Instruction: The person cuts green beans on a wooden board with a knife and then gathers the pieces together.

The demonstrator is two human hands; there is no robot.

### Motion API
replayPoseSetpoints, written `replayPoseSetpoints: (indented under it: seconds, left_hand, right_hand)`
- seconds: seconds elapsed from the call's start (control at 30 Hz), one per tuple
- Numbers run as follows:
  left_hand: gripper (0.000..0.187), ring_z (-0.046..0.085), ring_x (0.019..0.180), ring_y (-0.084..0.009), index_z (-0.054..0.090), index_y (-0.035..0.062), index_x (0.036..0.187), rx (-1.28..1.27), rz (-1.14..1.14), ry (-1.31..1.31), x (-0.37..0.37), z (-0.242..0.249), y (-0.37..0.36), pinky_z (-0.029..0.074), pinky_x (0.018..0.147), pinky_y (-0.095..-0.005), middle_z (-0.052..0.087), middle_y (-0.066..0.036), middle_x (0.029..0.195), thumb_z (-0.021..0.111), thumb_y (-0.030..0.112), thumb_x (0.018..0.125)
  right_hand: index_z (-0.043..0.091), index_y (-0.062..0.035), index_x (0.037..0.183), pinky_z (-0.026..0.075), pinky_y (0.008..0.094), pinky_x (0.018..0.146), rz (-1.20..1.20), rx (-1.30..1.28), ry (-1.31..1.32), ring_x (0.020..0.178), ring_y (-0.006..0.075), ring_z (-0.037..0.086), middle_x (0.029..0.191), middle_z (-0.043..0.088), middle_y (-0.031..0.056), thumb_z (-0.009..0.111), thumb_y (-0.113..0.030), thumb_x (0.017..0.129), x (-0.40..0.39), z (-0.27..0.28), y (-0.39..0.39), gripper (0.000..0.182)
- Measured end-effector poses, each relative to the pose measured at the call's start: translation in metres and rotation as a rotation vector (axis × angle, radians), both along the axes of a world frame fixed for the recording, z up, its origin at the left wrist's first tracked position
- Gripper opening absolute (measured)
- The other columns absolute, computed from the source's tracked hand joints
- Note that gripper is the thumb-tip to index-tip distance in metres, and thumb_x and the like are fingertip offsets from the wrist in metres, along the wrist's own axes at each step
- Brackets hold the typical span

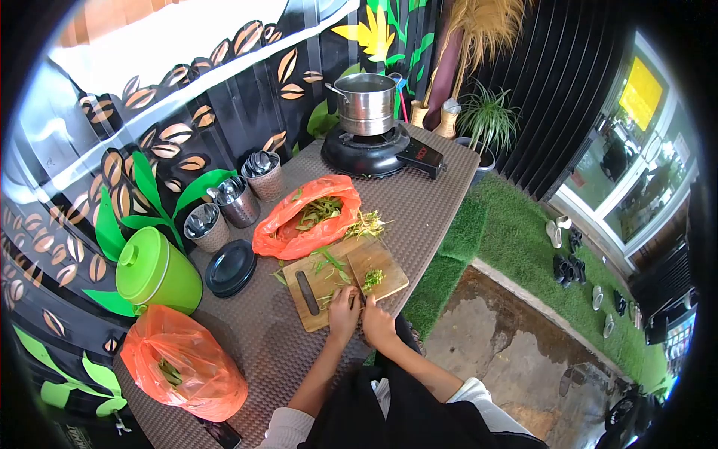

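A wooden cutting board (pixel 299 268) lies at the table's near edge, with a dark slot at its left end. My right hand (pixel 379 326) is closed round the handle of a knife (pixel 354 272), its thin blade pointing away from me across the board. Just left of the blade, my left hand (pixel 344 313) presses bent fingers onto leafy green stems (pixel 327 263), partly hidden under it. Finely chopped greens (pixel 373 279) are heaped right of the blade. Behind the board, an open orange plastic bag (pixel 280 244) holds more long green leaves (pixel 319 212).
A steel pot (pixel 366 105) stands on a black portable stove (pixel 364 159) at the far end. Leftward are cutlery cups (pixel 238 203), dark plates (pixel 231 267), a green lidded bucket (pixel 168 273) and a full orange bag (pixel 187 367). Pale stems (pixel 366 224) lie beside the open bag.
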State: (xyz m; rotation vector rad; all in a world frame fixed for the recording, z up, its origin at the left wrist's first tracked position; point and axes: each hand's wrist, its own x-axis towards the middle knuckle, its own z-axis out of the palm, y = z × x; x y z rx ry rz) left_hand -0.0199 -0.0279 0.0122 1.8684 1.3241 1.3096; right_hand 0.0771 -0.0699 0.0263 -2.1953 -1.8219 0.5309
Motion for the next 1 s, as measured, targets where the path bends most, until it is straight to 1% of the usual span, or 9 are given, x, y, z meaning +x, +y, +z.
replayPoseSetpoints:
  seconds: [0.1,0.2,0.4,0.73,0.77,0.83,0.9,0.97,1.0]
  left_hand:
    - [0.012,0.058,0.08,-0.0315,0.057,0.0018,0.092,0.124,0.037,0.159,-0.003,0.001,-0.004,0.047,0.072,-0.0392,0.062,-0.015,0.085,0.059,0.002,0.08]
    - [0.012,0.057,0.081,-0.0304,0.057,0.0014,0.092,0.111,0.081,0.178,-0.002,-0.002,-0.005,0.045,0.074,-0.0396,0.062,-0.014,0.085,0.059,0.002,0.08]
    - [0.013,0.058,0.081,-0.0292,0.057,0.0015,0.093,-0.075,-0.029,-0.001,0.01,-0.001,0.011,0.045,0.073,-0.0395,0.062,-0.013,0.083,0.059,0.002,0.081]
    - [0.01,0.057,0.079,-0.0293,0.057,0.0015,0.091,-0.024,-0.033,0.043,0.013,-0.007,0.008,0.045,0.072,-0.0395,0.062,-0.013,0.085,0.059,0.005,0.082]
    - [0.009,0.057,0.079,-0.0295,0.057,0.0019,0.091,0.033,-0.03,0.072,0.014,-0.007,0.009,0.045,0.072,-0.0395,0.062,-0.013,0.084,0.059,0.005,0.082]
    - [0.009,0.057,0.08,-0.0297,0.058,0.0022,0.09,0.091,-0.023,0.102,0.013,-0.005,0.01,0.045,0.072,-0.0396,0.062,-0.013,0.084,0.058,0.005,0.082]
    - [0.011,0.058,0.077,-0.0292,0.058,0.0013,0.09,0.018,-0.029,0.063,0.013,-0.005,0.011,0.046,0.069,-0.0392,0.062,-0.014,0.084,0.06,0.002,0.079]
    - [0.013,0.058,0.076,-0.0288,0.058,0.0003,0.091,-0.045,-0.016,0.0,0.015,-0.007,0.014,0.046,0.068,-0.0387,0.062,-0.014,0.084,0.06,0.0,0.078]
    - [0.015,0.059,0.074,-0.0284,0.058,-0.0006,0.091,-0.107,-0.004,-0.062,0.015,-0.008,0.015,0.047,0.067,-0.0381,0.062,-0.014,0.084,0.061,-0.001,0.077]
  right_hand:
    - [0.037,0.0042,0.114,0.053,0.0493,0.06,-0.003,0.017,-0.002,0.068,0.0405,0.065,0.069,0.064,0.0231,0.049,-0.022,0.089,0.007,-0.004,0.005,0.038]
    - [0.038,0.0032,0.111,0.052,0.0498,0.062,-0.041,-0.004,0.021,0.071,0.0411,0.065,0.071,0.064,0.0249,0.048,-0.024,0.09,0.014,0.002,0.011,0.036]
    - [0.037,0.0033,0.109,0.051,0.0517,0.07,-0.014,-0.071,0.098,0.079,0.0436,0.064,0.08,0.063,0.0289,0.045,-0.025,0.092,0.026,0.024,0.009,0.034]
    - [0.038,0.0026,0.109,0.05,0.0542,0.07,-0.06,-0.051,0.157,0.082,0.0468,0.062,0.084,0.062,0.03,0.046,-0.023,0.091,0.019,0.006,0.023,0.032]
    - [0.039,0.0022,0.111,0.053,0.0495,0.069,-0.033,-0.06,0.121,0.081,0.0399,0.065,0.084,0.064,0.0282,0.044,-0.023,0.091,0.023,0.009,0.028,0.032]
    - [0.039,0.0021,0.112,0.052,0.0498,0.07,-0.013,-0.06,0.113,0.081,0.0397,0.065,0.085,0.064,0.0286,0.045,-0.023,0.091,0.028,0.011,0.028,0.033]
    - [0.039,0.002,0.113,0.052,0.0501,0.07,0.007,-0.063,0.102,0.081,0.0395,0.065,0.085,0.063,0.0289,0.045,-0.023,0.09,0.028,0.017,0.023,0.034]
    - [0.037,0.0026,0.109,0.05,0.0535,0.071,-0.014,-0.086,0.112,0.082,0.0456,0.062,0.085,0.061,0.0313,0.045,-0.023,0.091,0.019,0.029,0.009,0.032]
    - [0.037,0.0026,0.109,0.05,0.0535,0.071,-0.012,-0.086,0.111,0.082,0.0456,0.062,0.085,0.061,0.0313,0.045,-0.023,0.091,0.015,0.024,0.007,0.032]
